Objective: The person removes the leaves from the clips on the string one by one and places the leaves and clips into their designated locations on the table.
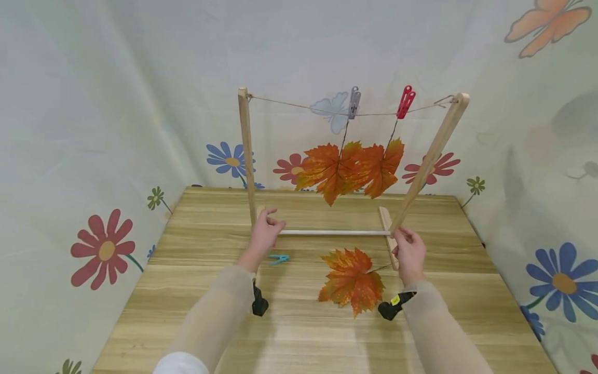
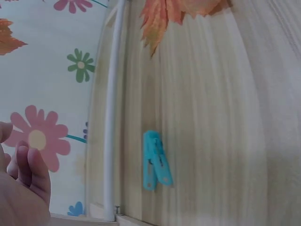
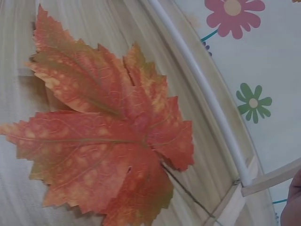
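**Both hands on the base of a small wooden drying rack**

Head view: a small wooden rack with two upright posts and a string line [image 1: 348, 156] stands on the pale wooden table [image 1: 196, 291]. The left hand [image 1: 265, 232] curls its fingers around the left end of the white crossbar [image 1: 334, 232], at the foot of the left post. The right hand [image 1: 409, 250] grips the wooden foot at the base of the right post. A grey clothespin [image 1: 354, 102] and a red clothespin [image 1: 405, 102] each hold an orange maple leaf on the string. A third orange maple leaf [image 1: 351, 279] lies flat on the table between the hands, nearer the right one. A small turquoise plastic clothespin [image 1: 279, 258] lies just beside the left wrist.

Left wrist view: the turquoise clothespin [image 2: 155, 160] lies near the white crossbar [image 2: 113, 117], apart from it; fingertips [image 2: 29, 165] show at the edge.

Right wrist view: the loose leaf [image 3: 103, 136] fills the frame, its stem pointing toward the rack's wooden foot.
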Demonstrator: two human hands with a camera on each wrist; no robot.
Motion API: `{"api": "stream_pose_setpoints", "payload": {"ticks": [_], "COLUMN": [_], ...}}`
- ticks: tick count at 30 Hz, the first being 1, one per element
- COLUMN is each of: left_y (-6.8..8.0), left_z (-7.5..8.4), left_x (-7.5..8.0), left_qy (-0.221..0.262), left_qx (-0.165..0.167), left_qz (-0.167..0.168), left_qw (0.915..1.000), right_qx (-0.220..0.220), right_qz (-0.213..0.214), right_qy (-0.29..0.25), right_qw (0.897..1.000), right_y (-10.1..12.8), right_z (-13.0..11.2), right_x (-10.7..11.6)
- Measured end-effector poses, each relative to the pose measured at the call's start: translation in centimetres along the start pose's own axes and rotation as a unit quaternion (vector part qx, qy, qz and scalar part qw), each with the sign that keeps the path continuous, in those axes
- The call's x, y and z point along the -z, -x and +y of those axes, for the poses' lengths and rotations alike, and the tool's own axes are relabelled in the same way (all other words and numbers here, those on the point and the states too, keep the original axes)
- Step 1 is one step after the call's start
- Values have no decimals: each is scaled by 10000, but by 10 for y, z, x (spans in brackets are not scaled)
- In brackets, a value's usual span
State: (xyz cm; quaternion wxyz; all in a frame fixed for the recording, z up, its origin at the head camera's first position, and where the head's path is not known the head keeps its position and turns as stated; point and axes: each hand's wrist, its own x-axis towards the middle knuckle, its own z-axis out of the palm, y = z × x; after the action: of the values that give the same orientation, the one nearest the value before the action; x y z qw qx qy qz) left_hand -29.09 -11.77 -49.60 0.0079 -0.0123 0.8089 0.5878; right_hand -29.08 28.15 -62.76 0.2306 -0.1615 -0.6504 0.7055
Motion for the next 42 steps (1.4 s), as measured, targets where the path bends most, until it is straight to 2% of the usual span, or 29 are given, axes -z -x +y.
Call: {"api": "stream_pose_setpoints", "payload": {"ticks": [3,11,16,17,21,22,24,28,29,31,35,42], "left_y": [-3,-10,-12,-13,-14,-15,-15,-17,-17,-17,-17,-17], "left_z": [7,26,36,38,48,50,54,63,65,69,76,87], "left_x": [3,9,12,13,16,17,18,22,23,25,28,32], "left_qy": [-52,-303,-178,-145,-32,-15,-6,-11,-11,3,16,-96], "left_qx": [-98,-241,-224,-238,-334,-368,-430,-573,-607,-667,-713,-780], "left_qz": [38,154,156,162,148,159,149,175,183,197,236,160], "left_qw": [9999,9991,9995,9995,9993,9992,9990,9982,9980,9976,9972,9968], "right_qx": [48,647,476,324,0,-22,33,132,81,78,-10,218], "right_qz": [-143,-337,-440,-552,-718,-812,-767,-748,-683,-706,-667,-627], "right_qy": [4,521,382,269,320,130,281,314,514,494,568,597], "right_qw": [9999,9960,9972,9976,9969,9966,9966,9966,9963,9963,9962,9960], "right_y": [-7,-32,-42,-37,-37,-34,-22,22,33,43,48,35], "right_z": [-2,-4,-15,-30,-57,-67,-91,-163,-180,-198,-214,-209], "right_x": [0,2,2,2,1,0,-7,-24,-28,-32,-35,-28]}}
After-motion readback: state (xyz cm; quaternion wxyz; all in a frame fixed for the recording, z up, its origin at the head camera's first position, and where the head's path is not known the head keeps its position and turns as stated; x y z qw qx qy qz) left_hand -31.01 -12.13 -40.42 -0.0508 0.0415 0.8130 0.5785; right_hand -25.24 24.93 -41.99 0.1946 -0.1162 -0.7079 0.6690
